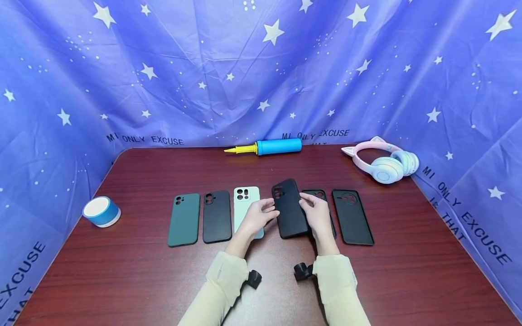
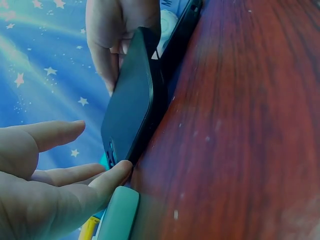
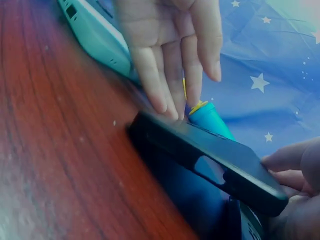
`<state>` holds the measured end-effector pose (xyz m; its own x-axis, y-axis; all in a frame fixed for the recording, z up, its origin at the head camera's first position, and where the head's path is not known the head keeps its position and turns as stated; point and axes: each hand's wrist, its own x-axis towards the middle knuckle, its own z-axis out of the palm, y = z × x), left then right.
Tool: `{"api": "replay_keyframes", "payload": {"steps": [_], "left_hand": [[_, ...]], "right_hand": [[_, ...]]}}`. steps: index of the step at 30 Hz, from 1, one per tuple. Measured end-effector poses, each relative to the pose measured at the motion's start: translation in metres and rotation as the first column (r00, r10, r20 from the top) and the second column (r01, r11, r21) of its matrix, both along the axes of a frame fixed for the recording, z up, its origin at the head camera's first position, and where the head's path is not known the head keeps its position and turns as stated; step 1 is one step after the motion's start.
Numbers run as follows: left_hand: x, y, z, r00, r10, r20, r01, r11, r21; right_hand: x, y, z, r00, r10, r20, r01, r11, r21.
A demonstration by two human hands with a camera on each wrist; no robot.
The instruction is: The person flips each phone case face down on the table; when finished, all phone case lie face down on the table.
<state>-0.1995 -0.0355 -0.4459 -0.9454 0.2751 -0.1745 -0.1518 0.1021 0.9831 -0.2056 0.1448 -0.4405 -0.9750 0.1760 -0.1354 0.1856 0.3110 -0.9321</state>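
A black phone case (image 1: 291, 210) is tilted, its right edge raised over the dark case beside it. My right hand (image 1: 319, 215) pinches that raised edge between thumb and fingers. On the opposite side my left hand (image 1: 256, 217) reaches over the mint-green phone case (image 1: 246, 206) with extended fingers; in the left wrist view a fingertip (image 2: 120, 170) is right at the tilted case's corner. Partly hidden behind my right hand lies another black phone case (image 1: 322, 194). The right wrist view shows the tilted case's side cutout (image 3: 210, 170).
Left of the mint one lie a black case (image 1: 217, 219) and a dark green case (image 1: 183, 222). A black case (image 1: 353, 219), rim up, ends the row. Farther out are a blue-white cylinder (image 1: 102, 211), a blue-yellow hand pump (image 1: 279, 146) and cat-ear headphones (image 1: 387, 168).
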Motion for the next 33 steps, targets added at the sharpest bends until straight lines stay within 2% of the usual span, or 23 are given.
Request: {"api": "replay_keyframes", "payload": {"steps": [2, 5, 10, 19, 33], "left_hand": [[0.0, 0.0, 0.0, 1.0, -0.004, 0.004, 0.004, 1.0, -0.001], [0.001, 0.0, 0.001, 1.0, -0.003, 0.008, 0.003, 1.0, -0.004], [0.001, 0.0, 0.005, 1.0, 0.01, 0.007, -0.01, 0.999, -0.05], [0.002, -0.001, 0.009, 1.0, 0.021, -0.022, -0.024, 0.985, -0.173], [0.003, 0.001, 0.014, 0.997, 0.021, -0.071, -0.039, 0.966, -0.254]], "right_hand": [[0.001, 0.0, -0.001, 1.0, -0.005, -0.021, 0.007, 0.995, 0.101], [0.003, -0.002, -0.002, 0.998, 0.004, -0.065, 0.012, 0.97, 0.244], [0.004, -0.004, -0.002, 0.993, 0.045, -0.111, 0.001, 0.924, 0.383], [0.004, -0.009, -0.004, 0.988, 0.082, -0.132, -0.016, 0.899, 0.437], [0.004, -0.012, -0.003, 0.988, 0.103, -0.115, -0.048, 0.912, 0.406]]}}
